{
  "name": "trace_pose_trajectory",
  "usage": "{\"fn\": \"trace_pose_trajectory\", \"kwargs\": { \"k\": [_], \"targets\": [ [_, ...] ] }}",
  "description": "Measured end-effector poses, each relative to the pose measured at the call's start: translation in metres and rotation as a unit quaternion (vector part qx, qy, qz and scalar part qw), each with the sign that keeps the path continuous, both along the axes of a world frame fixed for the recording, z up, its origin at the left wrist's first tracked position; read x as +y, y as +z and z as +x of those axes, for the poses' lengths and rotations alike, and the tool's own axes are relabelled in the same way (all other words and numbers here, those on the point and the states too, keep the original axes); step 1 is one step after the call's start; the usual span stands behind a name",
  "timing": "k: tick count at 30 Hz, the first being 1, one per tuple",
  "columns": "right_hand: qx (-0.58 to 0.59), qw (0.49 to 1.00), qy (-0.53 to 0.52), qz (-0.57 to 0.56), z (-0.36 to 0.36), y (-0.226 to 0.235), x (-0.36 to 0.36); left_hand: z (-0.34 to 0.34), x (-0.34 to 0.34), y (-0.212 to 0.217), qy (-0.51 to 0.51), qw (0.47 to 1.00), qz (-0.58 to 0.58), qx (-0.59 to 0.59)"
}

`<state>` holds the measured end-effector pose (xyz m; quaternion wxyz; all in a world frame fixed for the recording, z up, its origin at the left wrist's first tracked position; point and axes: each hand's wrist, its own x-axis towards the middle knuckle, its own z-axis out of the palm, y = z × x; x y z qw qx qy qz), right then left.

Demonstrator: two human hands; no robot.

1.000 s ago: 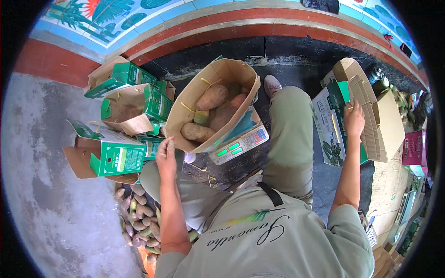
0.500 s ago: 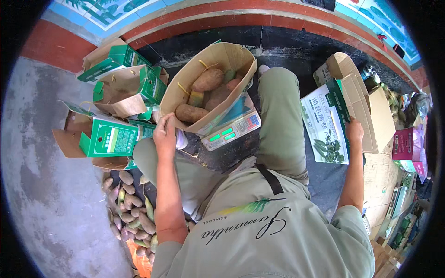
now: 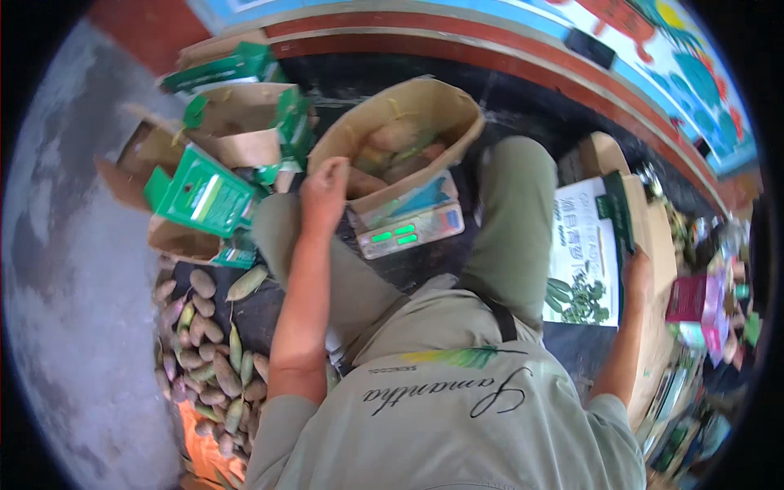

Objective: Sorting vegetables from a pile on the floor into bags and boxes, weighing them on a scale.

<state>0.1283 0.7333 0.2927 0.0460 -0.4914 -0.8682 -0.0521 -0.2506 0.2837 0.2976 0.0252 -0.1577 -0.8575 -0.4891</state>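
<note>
An open-topped cardboard box (image 3: 445, 102) with brown tubers (image 3: 392, 135) inside, likely sweet potatoes, rests on a digital scale (image 3: 437, 224) with lit green displays. At the box's near left rim is my left hand (image 3: 324, 194), its fingers curled together. Blur hides what they hold, if anything, and I cannot tell whether they grip the rim. On the right, my right hand (image 3: 638, 278) is closed on the edge of a carton (image 3: 584, 237), white and green with a printed leafy vegetable. That carton stands beside my right knee.
Several green open cartons (image 3: 200, 192) crowd the left side. Beneath them lies a pile of sweet potatoes and radishes (image 3: 216, 359) on the floor. Magenta and purple packages (image 3: 694, 298) stand at far right. A low red-edged wall (image 3: 457, 41) runs along the back.
My view has shifted and is blurred now. My left hand has moved up and right, farther along the box's near left side. My right hand still holds the carton, now lower in view.
</note>
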Motion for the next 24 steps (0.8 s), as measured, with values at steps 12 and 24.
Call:
{"fn": "trace_pose_trajectory", "kwargs": {
  "k": [12, 24],
  "targets": [
    [0.22, 0.965, 0.078, 0.121, -0.087, 0.159, -0.049, 0.007, 0.011, -0.01, -0.01, 0.99, 0.129, 0.062],
    [0.609, 0.695, 0.359, -0.13, -0.308, 0.21, -0.193, 0.031, 0.047, 0.077, -0.078, 0.979, 0.141, 0.126]
  ]
}}
